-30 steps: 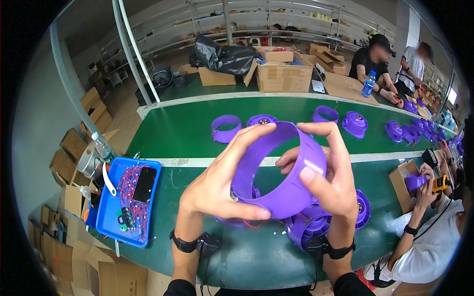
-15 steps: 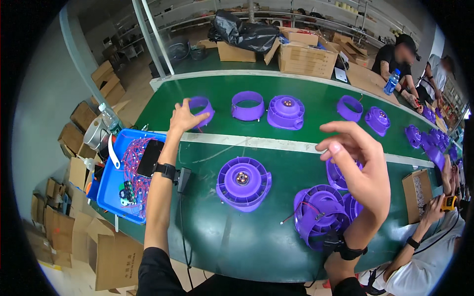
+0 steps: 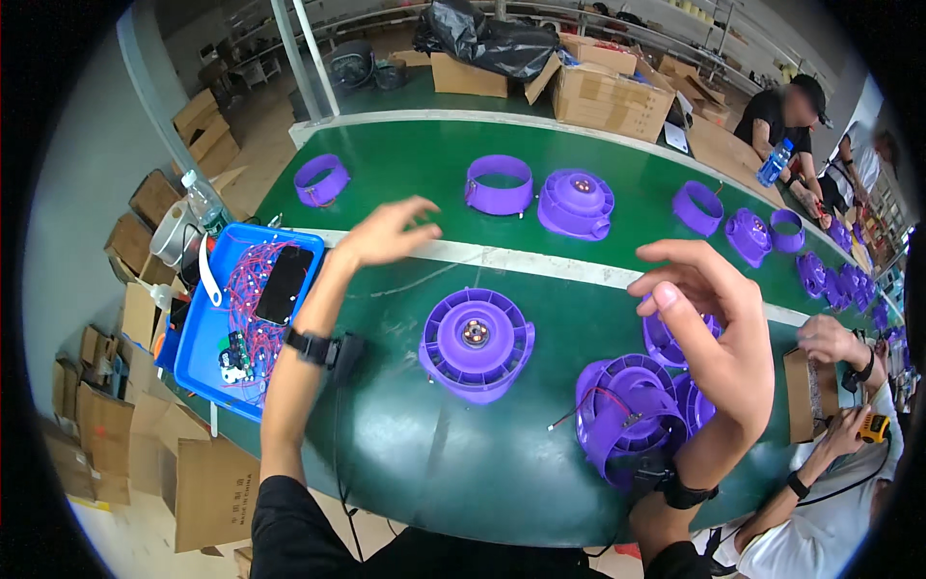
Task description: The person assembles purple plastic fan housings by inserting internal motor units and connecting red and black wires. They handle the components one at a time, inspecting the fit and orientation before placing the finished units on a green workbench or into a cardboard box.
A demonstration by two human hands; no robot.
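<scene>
My left hand, fingers spread and holding nothing, hovers over the pale divider strip between the table's two green surfaces. Beyond it, a purple ring rests at the far left. My right hand is raised over the right side, its fingers loosely curved and apart from the thumb, with nothing between them. Below the left hand, a round purple fan-like housing with a metal hub lies on the near surface. Partly behind my right hand and wrist is a group of purple housings, with a ring and a thin wire on top.
At left stands a blue tray holding red wires, a black phone-like slab and small circuit boards. Another purple ring and a housing sit on the far surface. A co-worker's hand is over a small carton at right.
My left hand has let go of the purple ring, which now lies farther left, and has moved right and nearer. My right hand barely moved. A co-worker's hand has come over the carton.
</scene>
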